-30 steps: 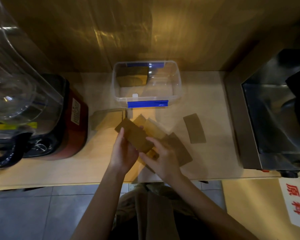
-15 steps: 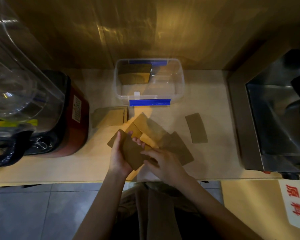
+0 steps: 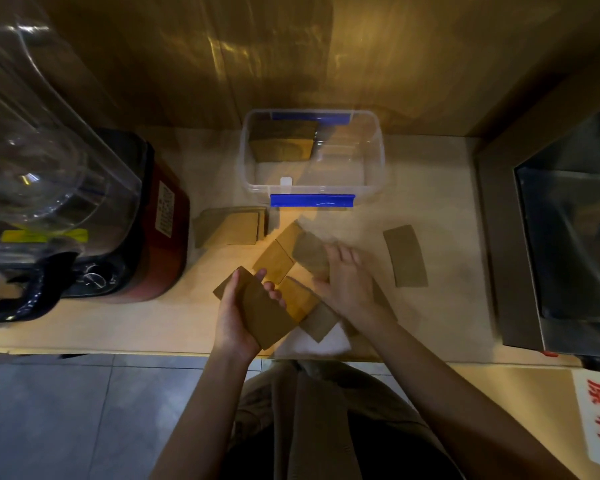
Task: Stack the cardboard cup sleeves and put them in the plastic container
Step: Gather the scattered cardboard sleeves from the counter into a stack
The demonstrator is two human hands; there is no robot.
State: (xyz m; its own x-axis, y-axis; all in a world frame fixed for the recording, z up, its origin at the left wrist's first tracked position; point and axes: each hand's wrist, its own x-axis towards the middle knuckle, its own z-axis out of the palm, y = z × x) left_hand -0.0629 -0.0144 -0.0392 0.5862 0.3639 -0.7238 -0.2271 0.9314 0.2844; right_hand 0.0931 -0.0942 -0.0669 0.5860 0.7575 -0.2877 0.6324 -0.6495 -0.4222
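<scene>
**Light, flat sleeves: hold them by the long edges**

Your left hand [image 3: 238, 315] is closed on a small stack [image 3: 257, 311] of sleeves, thumb on one long edge and fingers on the other. Your right hand [image 3: 347, 284] lies open and flat on the loose sleeves [image 3: 274, 263] spread on the bench [image 3: 440, 317] between your hands. One sleeve [image 3: 405, 255] lies apart, right of the right hand. The container [image 3: 312, 188] stands beyond both hands and holds some sleeves already. The cardboard is probably thin, light and easy to bend; slide each one, then pinch an edge.
</scene>
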